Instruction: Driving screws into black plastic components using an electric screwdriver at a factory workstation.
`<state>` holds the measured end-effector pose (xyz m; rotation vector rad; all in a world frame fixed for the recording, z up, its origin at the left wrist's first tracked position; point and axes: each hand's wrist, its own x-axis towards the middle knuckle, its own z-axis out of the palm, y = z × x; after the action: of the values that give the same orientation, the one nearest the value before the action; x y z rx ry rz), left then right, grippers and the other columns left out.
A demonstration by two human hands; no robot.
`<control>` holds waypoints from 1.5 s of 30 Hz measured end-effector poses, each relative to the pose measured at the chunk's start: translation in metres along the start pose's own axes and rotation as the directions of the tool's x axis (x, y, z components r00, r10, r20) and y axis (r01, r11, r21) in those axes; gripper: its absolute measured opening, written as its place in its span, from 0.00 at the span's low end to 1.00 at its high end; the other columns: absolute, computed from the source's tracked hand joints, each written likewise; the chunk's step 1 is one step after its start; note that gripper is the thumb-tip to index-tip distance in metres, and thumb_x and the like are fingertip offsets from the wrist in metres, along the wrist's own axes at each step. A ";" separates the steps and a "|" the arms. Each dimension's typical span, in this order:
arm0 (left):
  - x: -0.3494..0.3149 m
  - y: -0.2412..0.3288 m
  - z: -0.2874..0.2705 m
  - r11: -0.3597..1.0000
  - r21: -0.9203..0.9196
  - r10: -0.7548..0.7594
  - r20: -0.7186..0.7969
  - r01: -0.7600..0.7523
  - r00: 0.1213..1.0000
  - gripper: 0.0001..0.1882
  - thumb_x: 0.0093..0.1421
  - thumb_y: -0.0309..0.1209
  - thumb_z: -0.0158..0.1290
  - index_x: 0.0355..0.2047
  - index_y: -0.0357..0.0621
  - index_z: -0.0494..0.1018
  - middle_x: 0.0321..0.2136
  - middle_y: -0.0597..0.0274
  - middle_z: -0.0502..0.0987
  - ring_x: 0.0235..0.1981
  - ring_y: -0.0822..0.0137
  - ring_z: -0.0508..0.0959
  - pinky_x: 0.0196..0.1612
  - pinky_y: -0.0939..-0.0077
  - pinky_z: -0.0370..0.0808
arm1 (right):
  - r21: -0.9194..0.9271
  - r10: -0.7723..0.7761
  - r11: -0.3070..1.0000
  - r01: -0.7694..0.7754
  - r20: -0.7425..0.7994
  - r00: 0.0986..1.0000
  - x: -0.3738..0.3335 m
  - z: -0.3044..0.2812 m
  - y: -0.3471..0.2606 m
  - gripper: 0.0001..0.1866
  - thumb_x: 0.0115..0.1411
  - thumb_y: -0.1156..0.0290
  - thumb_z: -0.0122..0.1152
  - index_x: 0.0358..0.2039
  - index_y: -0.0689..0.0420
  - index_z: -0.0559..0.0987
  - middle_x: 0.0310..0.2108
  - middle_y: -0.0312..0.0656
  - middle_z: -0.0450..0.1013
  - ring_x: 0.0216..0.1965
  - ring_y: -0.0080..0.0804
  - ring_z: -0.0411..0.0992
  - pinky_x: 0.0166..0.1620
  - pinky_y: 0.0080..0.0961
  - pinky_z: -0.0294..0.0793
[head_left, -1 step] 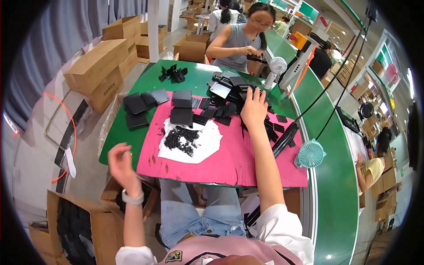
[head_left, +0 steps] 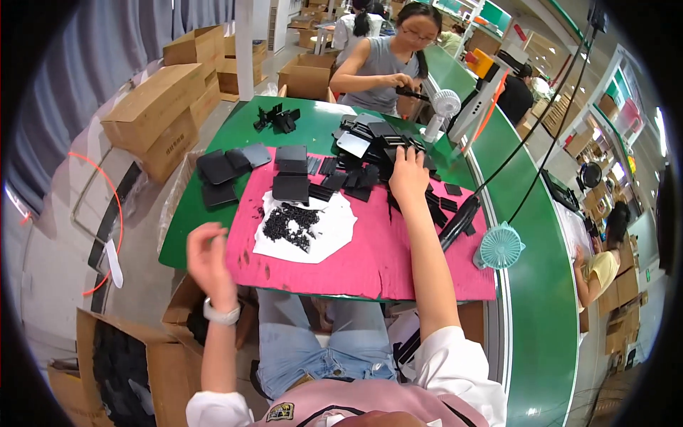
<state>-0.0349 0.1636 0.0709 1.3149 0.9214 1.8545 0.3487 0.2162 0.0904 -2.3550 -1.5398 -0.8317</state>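
Note:
My right hand reaches over a heap of black plastic parts on the far right of the pink sheet. Its fingers are apart and bent down at the heap, and their tips touch or nearly touch the parts. My left hand is raised beside the near left edge of the table, loosely curved, with nothing visible in it. Small black pieces lie scattered on a white sheet in the middle. Just behind them sit flat black square plates.
The pink sheet covers part of a green table. More black plates lie left. A black handheld tool and a teal fan stand right. A co-worker sits across. Cardboard boxes stand left.
My left hand has moved slightly right and down, toward the sheet's edge. My right hand's fingers have bent down more onto the heap of black parts.

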 end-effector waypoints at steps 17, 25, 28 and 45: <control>0.012 -0.030 0.147 0.833 -0.129 -0.371 0.591 0.537 0.717 0.18 0.63 0.31 0.51 0.51 0.39 0.66 0.45 0.65 0.73 0.45 0.74 0.71 0.50 0.79 0.66 | 0.647 -0.538 0.534 0.544 -0.236 0.809 -0.086 -0.112 -0.031 0.22 0.44 0.68 0.67 0.41 0.62 0.76 0.37 0.46 0.75 0.36 0.43 0.75 0.39 0.32 0.75; 0.024 -0.024 0.137 0.701 -0.206 -0.396 0.684 0.682 0.613 0.17 0.62 0.31 0.52 0.49 0.36 0.68 0.41 0.63 0.75 0.41 0.75 0.74 0.45 0.80 0.70 | 0.418 -0.457 0.745 0.520 -0.249 0.854 -0.014 -0.029 -0.029 0.15 0.44 0.74 0.65 0.35 0.58 0.77 0.35 0.41 0.73 0.40 0.38 0.72 0.39 0.33 0.76; 0.022 -0.022 0.139 0.658 -0.219 -0.417 0.691 0.720 0.591 0.17 0.62 0.31 0.52 0.49 0.37 0.68 0.41 0.63 0.75 0.41 0.75 0.74 0.44 0.81 0.70 | 0.361 -0.550 0.772 0.523 -0.035 0.835 -0.011 -0.018 -0.032 0.09 0.45 0.75 0.63 0.30 0.58 0.78 0.32 0.39 0.73 0.37 0.36 0.73 0.36 0.31 0.76; 0.023 -0.030 0.136 0.633 -0.239 -0.473 0.633 0.736 0.613 0.17 0.62 0.35 0.53 0.48 0.39 0.68 0.40 0.64 0.75 0.39 0.75 0.75 0.41 0.81 0.72 | 0.476 -0.606 0.705 0.526 0.019 0.795 -0.023 -0.030 -0.027 0.17 0.48 0.75 0.58 0.41 0.60 0.76 0.43 0.45 0.73 0.46 0.40 0.72 0.44 0.36 0.75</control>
<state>0.0934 0.2201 0.0895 0.9108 0.4710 0.9775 0.3075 0.1962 0.0987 -1.6518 -2.3018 -0.2919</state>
